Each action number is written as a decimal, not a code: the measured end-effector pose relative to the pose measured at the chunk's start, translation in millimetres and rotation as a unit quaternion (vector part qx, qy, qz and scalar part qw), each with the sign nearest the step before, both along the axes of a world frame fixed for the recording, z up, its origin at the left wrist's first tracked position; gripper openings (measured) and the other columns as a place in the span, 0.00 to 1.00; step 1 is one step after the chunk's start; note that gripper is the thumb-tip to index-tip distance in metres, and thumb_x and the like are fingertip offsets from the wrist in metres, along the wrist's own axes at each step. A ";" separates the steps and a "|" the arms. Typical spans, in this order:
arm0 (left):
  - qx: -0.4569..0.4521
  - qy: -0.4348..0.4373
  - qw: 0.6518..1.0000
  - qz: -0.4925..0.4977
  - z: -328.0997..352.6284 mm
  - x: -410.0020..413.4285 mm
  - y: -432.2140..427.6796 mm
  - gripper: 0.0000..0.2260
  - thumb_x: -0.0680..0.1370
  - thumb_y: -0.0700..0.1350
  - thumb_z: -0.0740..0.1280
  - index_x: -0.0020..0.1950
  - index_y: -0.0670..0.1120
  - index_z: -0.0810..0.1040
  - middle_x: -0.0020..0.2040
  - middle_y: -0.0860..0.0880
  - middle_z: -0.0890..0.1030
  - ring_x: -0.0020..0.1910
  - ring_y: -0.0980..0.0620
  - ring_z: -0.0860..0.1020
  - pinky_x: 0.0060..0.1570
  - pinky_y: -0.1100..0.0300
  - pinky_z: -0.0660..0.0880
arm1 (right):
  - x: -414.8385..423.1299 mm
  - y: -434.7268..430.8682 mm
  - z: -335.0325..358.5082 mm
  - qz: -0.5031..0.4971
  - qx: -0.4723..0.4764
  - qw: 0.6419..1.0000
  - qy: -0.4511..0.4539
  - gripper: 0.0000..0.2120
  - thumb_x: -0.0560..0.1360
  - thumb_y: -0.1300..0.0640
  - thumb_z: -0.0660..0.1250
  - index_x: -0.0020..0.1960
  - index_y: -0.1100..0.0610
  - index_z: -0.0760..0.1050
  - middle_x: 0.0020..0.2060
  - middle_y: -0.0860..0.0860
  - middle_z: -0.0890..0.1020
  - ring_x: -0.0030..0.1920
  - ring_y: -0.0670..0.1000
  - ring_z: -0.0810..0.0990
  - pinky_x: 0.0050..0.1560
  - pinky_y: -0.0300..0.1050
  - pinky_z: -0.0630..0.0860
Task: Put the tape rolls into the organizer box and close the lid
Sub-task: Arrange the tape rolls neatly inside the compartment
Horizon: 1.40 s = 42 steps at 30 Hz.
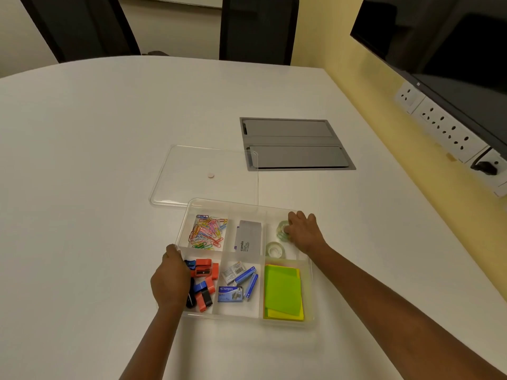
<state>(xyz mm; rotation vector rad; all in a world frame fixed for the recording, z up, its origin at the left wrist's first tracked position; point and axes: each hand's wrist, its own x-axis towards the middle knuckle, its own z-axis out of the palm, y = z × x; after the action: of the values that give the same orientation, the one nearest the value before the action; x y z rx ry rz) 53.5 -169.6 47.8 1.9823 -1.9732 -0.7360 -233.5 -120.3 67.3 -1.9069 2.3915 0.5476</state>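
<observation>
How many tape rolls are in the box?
2. One tape roll sits at the far end of the far-right compartment under the right hand; the other roll lies just nearer. Others may be hidden.

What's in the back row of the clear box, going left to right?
Colourful paper clips → grey Camlin box → tape rolls, one of them under the right hand.
</observation>
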 end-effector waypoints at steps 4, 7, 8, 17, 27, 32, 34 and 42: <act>-0.001 -0.002 1.000 -0.001 -0.4 0.7 -0.5 0.12 0.76 0.41 0.64 0.58 0.40 0.68 0.52 0.40 0.82 0.46 0.39 0.82 0.44 0.48 0.79 | -1.8 -2.2 0.6 0.010 0.005 1.000 0.013 0.14 0.79 0.61 0.59 0.62 0.56 0.76 0.64 0.55 0.71 0.66 0.57 0.67 0.60 0.52 0.66; -0.001 -0.002 1.000 -0.004 -1.1 1.1 -0.3 0.13 0.76 0.42 0.64 0.59 0.40 0.68 0.52 0.40 0.82 0.45 0.40 0.83 0.43 0.49 0.80 | -1.8 -2.5 2.4 0.011 0.010 1.000 0.022 0.13 0.79 0.61 0.59 0.61 0.56 0.77 0.64 0.55 0.70 0.66 0.57 0.67 0.61 0.52 0.66; -0.002 0.000 1.000 -0.003 -1.2 1.2 -0.5 0.13 0.76 0.42 0.64 0.59 0.40 0.68 0.52 0.40 0.82 0.45 0.40 0.83 0.43 0.49 0.80 | -1.1 -2.9 3.0 0.010 0.012 1.000 0.023 0.13 0.79 0.61 0.59 0.62 0.57 0.76 0.65 0.55 0.70 0.66 0.57 0.66 0.61 0.52 0.66; -0.006 0.005 1.000 0.000 -3.8 0.9 -2.9 0.11 0.77 0.42 0.63 0.57 0.40 0.68 0.50 0.39 0.82 0.44 0.39 0.82 0.42 0.49 0.80 | 7.6 16.5 6.5 -0.079 -0.095 0.990 -0.074 0.25 0.75 0.64 0.62 0.71 0.53 0.65 0.67 0.53 0.68 0.65 0.55 0.68 0.59 0.50 0.68; 0.005 0.007 1.000 0.004 -4.0 0.4 -3.1 0.12 0.76 0.40 0.64 0.58 0.40 0.68 0.52 0.39 0.81 0.46 0.38 0.82 0.44 0.48 0.79 | 28.8 44.5 -2.5 -0.349 -0.164 0.852 -0.353 0.30 0.80 0.61 0.60 0.77 0.62 0.50 0.72 0.62 0.64 0.70 0.61 0.68 0.67 0.51 0.69; 0.016 0.018 1.000 0.016 -3.2 0.9 -1.2 0.13 0.76 0.39 0.65 0.58 0.39 0.68 0.54 0.38 0.81 0.47 0.37 0.82 0.44 0.47 0.79 | 29.0 45.8 -2.1 -0.363 -0.162 0.839 -0.372 0.24 0.80 0.66 0.55 0.75 0.62 0.56 0.65 0.64 0.74 0.64 0.63 0.74 0.61 0.50 0.73; 0.015 0.023 0.999 0.023 -3.1 1.0 -0.1 0.13 0.76 0.39 0.64 0.58 0.39 0.68 0.54 0.38 0.81 0.47 0.37 0.82 0.44 0.47 0.79 | 28.1 43.6 -0.4 -0.354 -0.156 0.844 -0.372 0.23 0.80 0.66 0.55 0.74 0.62 0.57 0.64 0.65 0.75 0.63 0.62 0.75 0.59 0.50 0.74; 0.014 0.036 0.999 0.035 -2.6 2.2 4.7 0.11 0.77 0.40 0.62 0.58 0.38 0.68 0.53 0.38 0.81 0.47 0.37 0.81 0.45 0.47 0.78 | 26.1 40.3 2.4 -0.334 -0.142 0.860 -0.358 0.22 0.80 0.64 0.56 0.73 0.63 0.57 0.63 0.65 0.76 0.63 0.63 0.75 0.59 0.49 0.74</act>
<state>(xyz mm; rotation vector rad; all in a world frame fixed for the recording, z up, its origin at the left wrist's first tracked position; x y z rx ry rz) 55.7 -164.9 45.2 1.9997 -1.8527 -0.8111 -207.3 -79.9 69.7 -0.9092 2.3969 -0.4958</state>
